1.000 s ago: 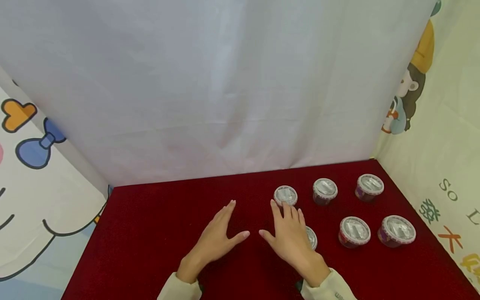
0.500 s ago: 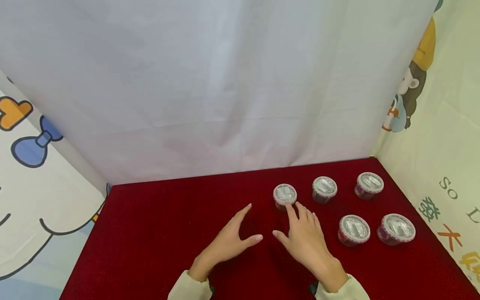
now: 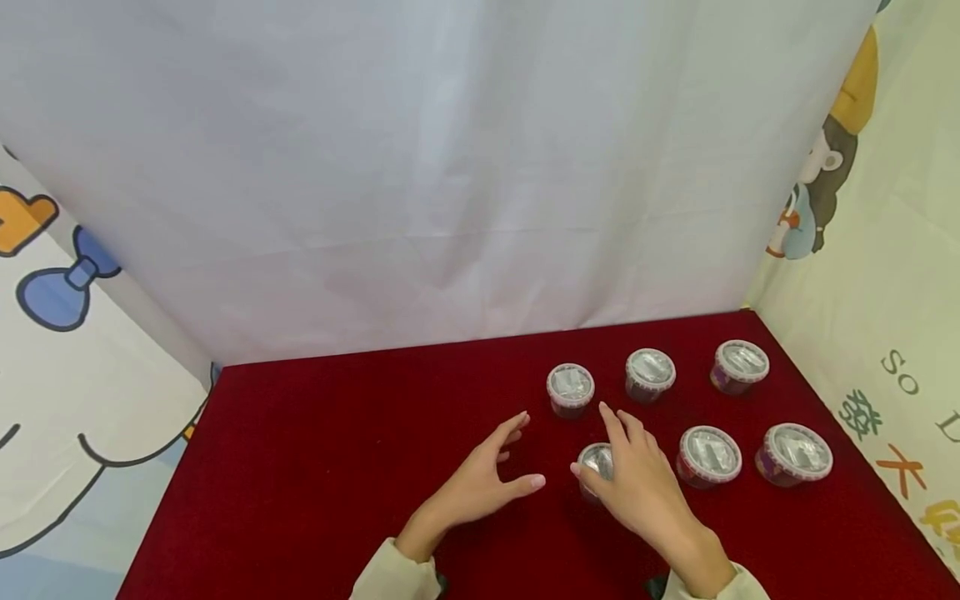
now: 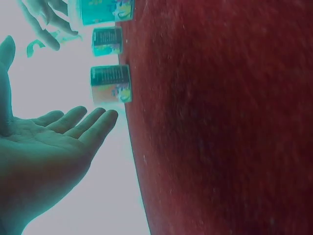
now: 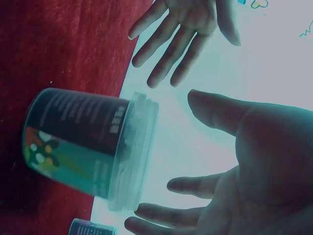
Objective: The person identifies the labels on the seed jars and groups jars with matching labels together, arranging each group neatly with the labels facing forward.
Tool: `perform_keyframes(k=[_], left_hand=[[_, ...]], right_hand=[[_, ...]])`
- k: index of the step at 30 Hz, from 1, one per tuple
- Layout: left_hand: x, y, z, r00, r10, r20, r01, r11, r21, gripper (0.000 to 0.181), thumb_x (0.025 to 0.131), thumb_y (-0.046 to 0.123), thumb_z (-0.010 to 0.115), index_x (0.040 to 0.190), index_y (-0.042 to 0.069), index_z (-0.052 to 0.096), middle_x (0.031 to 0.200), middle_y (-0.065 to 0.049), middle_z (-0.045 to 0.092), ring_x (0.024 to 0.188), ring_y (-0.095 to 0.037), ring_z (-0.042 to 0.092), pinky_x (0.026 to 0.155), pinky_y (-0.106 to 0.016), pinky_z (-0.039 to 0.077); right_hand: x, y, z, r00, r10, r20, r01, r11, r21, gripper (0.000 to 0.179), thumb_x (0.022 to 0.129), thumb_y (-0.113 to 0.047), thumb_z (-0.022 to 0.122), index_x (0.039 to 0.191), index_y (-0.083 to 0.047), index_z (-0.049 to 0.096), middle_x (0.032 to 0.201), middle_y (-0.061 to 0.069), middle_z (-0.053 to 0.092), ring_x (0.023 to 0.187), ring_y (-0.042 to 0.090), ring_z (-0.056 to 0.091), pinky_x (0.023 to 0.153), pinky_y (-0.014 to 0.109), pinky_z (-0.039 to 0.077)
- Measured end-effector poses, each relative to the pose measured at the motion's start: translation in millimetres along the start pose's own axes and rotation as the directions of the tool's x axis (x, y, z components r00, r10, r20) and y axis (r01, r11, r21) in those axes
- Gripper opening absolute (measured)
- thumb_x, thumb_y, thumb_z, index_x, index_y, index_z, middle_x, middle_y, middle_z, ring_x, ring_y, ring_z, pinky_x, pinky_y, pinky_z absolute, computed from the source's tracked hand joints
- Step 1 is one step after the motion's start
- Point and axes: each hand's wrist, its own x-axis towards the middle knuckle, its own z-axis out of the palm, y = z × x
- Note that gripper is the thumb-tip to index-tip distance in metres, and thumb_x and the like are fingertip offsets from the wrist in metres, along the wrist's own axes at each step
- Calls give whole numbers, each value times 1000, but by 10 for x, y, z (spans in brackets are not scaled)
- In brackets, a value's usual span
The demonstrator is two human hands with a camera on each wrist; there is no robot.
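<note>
Six small lidded tubs stand upright on the dark red cloth. The nearest tub is partly covered by my right hand, which hovers over it with spread, relaxed fingers. In the right wrist view that tub shows a printed side and a clear lid, with a gap between it and my palm. My left hand hangs in the air to the left of this tub, thumb apart from the fingers, holding nothing. Behind it stands a second tub; another tub is to that one's right.
Farther right stand a back tub, a front tub and a corner tub. A pale curtain rises along the back edge of the red cloth. Printed sheets hang at the left and right sides.
Both hands have moved to the right, staying apart. The nearest tub, mostly hidden half a second ago, shows between them again. The tubs have kept their places.
</note>
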Motion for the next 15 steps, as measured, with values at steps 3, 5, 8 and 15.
perform_keyframes(k=[3, 5, 8, 15], left_hand=[[25, 31, 44, 1000, 1, 20, -1, 1000, -4, 85, 99, 26, 76, 166, 4, 29, 168, -14, 37, 151, -36, 41, 120, -55, 40], [43, 48, 77, 1000, 1, 31, -1, 1000, -3, 85, 99, 26, 77, 166, 4, 29, 168, -14, 37, 151, -35, 41, 120, -54, 40], [68, 62, 129, 999, 0, 48, 0, 1000, 2, 86, 98, 26, 78, 166, 5, 30, 168, -13, 38, 151, -34, 42, 119, -52, 42], [101, 99, 220, 996, 18, 83, -19, 1000, 1, 87, 97, 26, 80, 166, 4, 30, 167, -12, 39, 151, -35, 42, 117, -48, 46]], right_hand=[[-27, 53, -18, 1000, 14, 28, -14, 1000, 14, 89, 96, -36, 79, 162, 2, 33, 158, 36, 38, 139, 59, 43, 104, 75, 43], [-46, 89, -26, 999, 15, 42, -16, 1000, 24, 89, 96, -34, 79, 162, 3, 33, 158, 36, 38, 139, 59, 44, 102, 75, 45], [-75, 137, -32, 999, 8, 52, -10, 999, 42, 88, 96, -33, 79, 162, 3, 33, 157, 36, 39, 139, 59, 44, 101, 74, 47], [-140, 214, -33, 997, -7, 74, 1, 996, 89, 88, 96, -36, 79, 160, 4, 35, 155, 35, 41, 138, 59, 45, 103, 72, 46]])
